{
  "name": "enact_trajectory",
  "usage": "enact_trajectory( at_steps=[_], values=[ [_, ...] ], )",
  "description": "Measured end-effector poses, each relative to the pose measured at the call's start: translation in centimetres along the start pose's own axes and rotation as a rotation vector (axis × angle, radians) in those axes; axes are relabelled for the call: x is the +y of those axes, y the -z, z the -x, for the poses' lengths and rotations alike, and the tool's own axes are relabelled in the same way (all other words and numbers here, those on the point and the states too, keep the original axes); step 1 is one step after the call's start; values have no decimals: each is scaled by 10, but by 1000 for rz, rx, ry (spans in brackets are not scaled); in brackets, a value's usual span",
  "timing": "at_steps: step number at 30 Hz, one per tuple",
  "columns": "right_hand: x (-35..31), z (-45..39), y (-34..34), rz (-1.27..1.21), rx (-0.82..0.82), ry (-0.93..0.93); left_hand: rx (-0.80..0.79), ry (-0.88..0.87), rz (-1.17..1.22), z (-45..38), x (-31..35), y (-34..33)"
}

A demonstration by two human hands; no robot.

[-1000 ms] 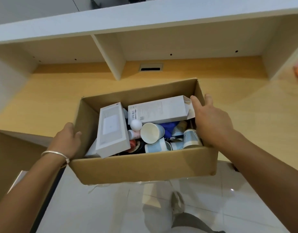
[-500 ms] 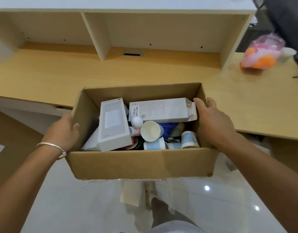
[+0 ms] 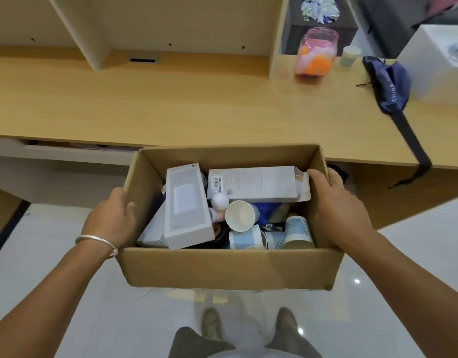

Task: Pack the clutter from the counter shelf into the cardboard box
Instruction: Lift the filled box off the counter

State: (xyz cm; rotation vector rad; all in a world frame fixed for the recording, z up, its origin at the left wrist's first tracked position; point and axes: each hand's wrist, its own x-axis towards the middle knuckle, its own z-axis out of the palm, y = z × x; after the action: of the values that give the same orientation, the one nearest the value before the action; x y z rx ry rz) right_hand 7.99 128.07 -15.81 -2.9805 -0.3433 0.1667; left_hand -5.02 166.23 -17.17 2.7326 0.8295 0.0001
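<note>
I hold an open cardboard box in the air over the white floor, in front of the wooden counter. My left hand grips its left wall, a silver bangle on the wrist. My right hand grips its right wall. Inside lie two white product boxes, a white ball, several paper cups and something blue. The shelf compartments above the counter look bare.
At the counter's right stand a pink jar with orange balls, a small paper cup, a dark blue pouch with a hanging strap and a white box. My shoes show on the glossy floor.
The box has come off the counter and back toward me, now over the floor. The view has shifted right, showing the jar, pouch and white box. Both hands keep their grip.
</note>
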Motion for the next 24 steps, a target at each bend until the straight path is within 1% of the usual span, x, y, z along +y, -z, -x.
enact_trajectory(
  at_steps=[8, 13, 18, 24],
  values=[
    [148, 11, 6, 7, 19, -31, -7, -13, 44, 50, 119, -71],
    [214, 15, 5, 9, 31, -63, -21, -23, 80, 69, 170, -112],
    [248, 17, -23, -19, -1, -105, -62, -13, 94, 73, 186, -152],
    [258, 3, -96, -98, -44, -154, -107, -2, 75, 69, 173, -208]
  ],
)
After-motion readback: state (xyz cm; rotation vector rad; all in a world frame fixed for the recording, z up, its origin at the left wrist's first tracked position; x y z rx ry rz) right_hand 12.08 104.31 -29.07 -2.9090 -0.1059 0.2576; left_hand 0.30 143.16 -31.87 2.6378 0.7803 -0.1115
